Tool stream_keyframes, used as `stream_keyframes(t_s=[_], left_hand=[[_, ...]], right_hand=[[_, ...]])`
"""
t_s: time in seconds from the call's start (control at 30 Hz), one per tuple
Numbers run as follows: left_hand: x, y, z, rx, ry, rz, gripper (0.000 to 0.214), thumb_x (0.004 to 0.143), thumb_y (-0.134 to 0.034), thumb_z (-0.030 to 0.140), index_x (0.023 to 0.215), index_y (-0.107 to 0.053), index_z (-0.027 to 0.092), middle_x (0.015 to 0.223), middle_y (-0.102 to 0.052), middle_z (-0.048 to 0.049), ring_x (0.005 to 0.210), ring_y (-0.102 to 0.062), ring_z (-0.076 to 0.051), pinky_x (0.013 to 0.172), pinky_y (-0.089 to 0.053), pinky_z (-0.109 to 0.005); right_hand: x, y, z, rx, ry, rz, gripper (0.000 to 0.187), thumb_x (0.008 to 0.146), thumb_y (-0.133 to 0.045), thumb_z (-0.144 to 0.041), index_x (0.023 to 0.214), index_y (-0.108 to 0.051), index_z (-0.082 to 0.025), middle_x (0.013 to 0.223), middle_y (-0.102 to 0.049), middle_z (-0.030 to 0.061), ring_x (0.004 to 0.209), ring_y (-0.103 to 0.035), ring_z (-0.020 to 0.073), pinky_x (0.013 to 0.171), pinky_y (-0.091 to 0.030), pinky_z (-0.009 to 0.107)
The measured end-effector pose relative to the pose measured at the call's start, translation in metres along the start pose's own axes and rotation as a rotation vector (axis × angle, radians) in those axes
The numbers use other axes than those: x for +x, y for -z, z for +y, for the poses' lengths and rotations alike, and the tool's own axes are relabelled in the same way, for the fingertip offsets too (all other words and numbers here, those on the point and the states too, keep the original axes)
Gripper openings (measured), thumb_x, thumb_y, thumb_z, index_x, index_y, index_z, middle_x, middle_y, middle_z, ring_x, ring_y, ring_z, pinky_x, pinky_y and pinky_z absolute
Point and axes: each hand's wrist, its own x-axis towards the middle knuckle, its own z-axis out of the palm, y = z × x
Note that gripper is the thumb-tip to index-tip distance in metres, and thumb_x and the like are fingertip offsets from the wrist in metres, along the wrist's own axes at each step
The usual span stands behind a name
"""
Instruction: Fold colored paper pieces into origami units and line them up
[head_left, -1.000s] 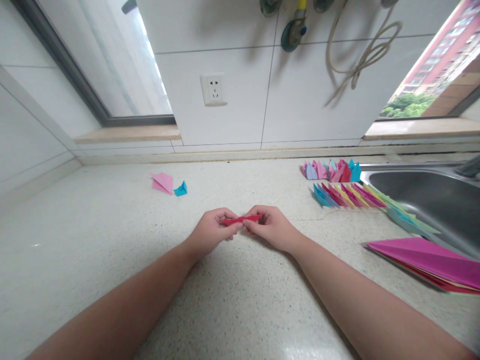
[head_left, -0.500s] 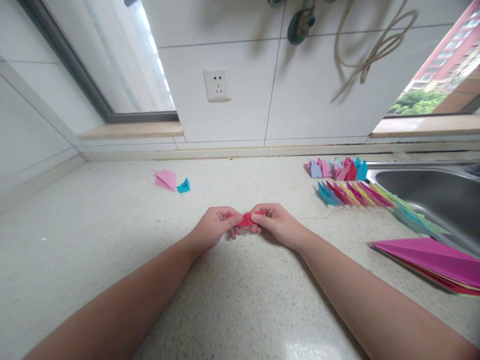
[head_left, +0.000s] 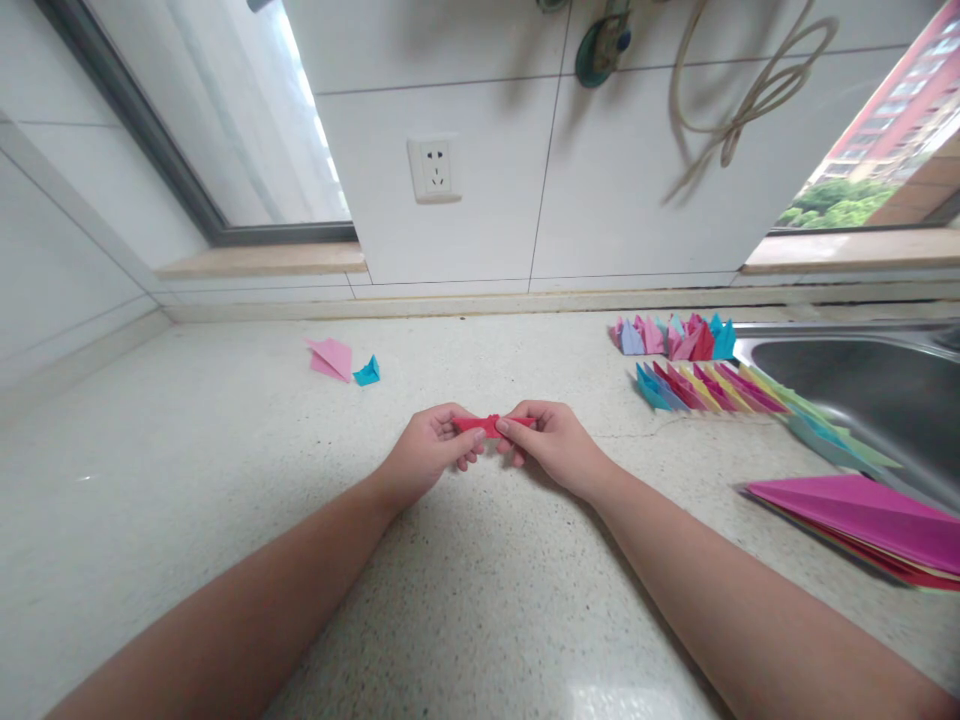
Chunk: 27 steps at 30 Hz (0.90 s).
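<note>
A small piece of folded red paper [head_left: 489, 427] is held between my two hands above the pale speckled counter [head_left: 465, 600]. My left hand [head_left: 435, 440] pinches its left part, thumb towards me. At the right part, my right hand [head_left: 544, 435] grips it with thumb and fingers closed. The fingers hide some of the paper's ends. Farther off to the left lie a pink folded paper [head_left: 330, 359] and a small blue folded paper [head_left: 367, 371].
Colourful origami pieces [head_left: 675, 338] stand in a row at the back right, with a row of folded papers [head_left: 712, 388] before them. A magenta-topped stack of folded paper [head_left: 862, 515] lies nearer, beside the steel sink [head_left: 862, 370]. Behind is a tiled wall with a socket [head_left: 435, 168].
The red paper has risen slightly in view and shows more of its left end. My fingers have shifted a little around it; both hands still hold it.
</note>
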Motion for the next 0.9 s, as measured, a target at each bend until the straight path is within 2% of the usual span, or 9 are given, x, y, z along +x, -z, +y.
stream_keyframes(t_s=[0.23, 0.43, 0.6, 0.77, 0.9], left_hand=[[-0.0008, -0.0004, 0.0003, -0.001, -0.029, 0.019, 0.021, 0.080, -0.071, 0.032, 0.086, -0.060, 0.015, 0.063, -0.063, -0.0002, 0.053, -0.056, -0.010, 0.048, -0.043, -0.022], [0.0032, -0.0003, 0.0009, -0.069, -0.085, 0.027, 0.021, 0.082, -0.070, 0.031, 0.095, -0.067, 0.015, 0.071, -0.066, -0.0021, 0.059, -0.058, -0.011, 0.054, -0.047, -0.024], [0.0021, -0.0002, 0.0021, -0.101, -0.062, -0.015, 0.027, 0.078, -0.075, 0.031, 0.099, -0.069, 0.015, 0.080, -0.070, -0.0053, 0.064, -0.062, -0.014, 0.055, -0.049, -0.025], [0.0015, 0.0001, 0.0023, -0.078, -0.028, -0.016, 0.026, 0.076, -0.076, 0.031, 0.096, -0.071, 0.015, 0.070, -0.070, -0.0042, 0.056, -0.061, -0.013, 0.051, -0.047, -0.025], [0.0025, 0.0004, 0.0020, -0.110, -0.086, 0.019, 0.020, 0.076, -0.077, 0.027, 0.091, -0.072, 0.015, 0.070, -0.070, -0.0033, 0.061, -0.061, -0.012, 0.059, -0.049, -0.025]], right_hand=[[-0.0014, -0.0009, 0.0002, -0.023, 0.022, -0.030, 0.033, 0.082, -0.068, -0.048, 0.082, -0.061, -0.016, 0.076, -0.071, 0.0056, 0.051, -0.060, 0.0095, 0.047, -0.044, 0.021], [-0.0023, -0.0029, -0.0009, 0.025, 0.124, -0.063, 0.024, 0.083, -0.069, -0.040, 0.090, -0.065, -0.018, 0.084, -0.068, 0.0041, 0.062, -0.062, 0.0113, 0.054, -0.053, 0.025], [-0.0024, -0.0005, 0.0017, -0.144, 0.214, 0.008, 0.017, 0.086, -0.065, -0.034, 0.093, -0.069, -0.019, 0.082, -0.069, 0.0041, 0.069, -0.064, 0.0145, 0.063, -0.055, 0.029], [-0.0034, 0.0032, 0.0022, -0.339, 0.303, 0.056, 0.013, 0.087, -0.063, -0.028, 0.093, -0.072, -0.021, 0.080, -0.071, 0.0042, 0.070, -0.065, 0.0157, 0.067, -0.052, 0.030], [-0.0048, -0.0004, 0.0001, -0.288, 0.278, 0.048, 0.020, 0.087, -0.064, -0.034, 0.099, -0.073, -0.022, 0.086, -0.073, 0.0051, 0.070, -0.065, 0.0157, 0.066, -0.054, 0.030]])
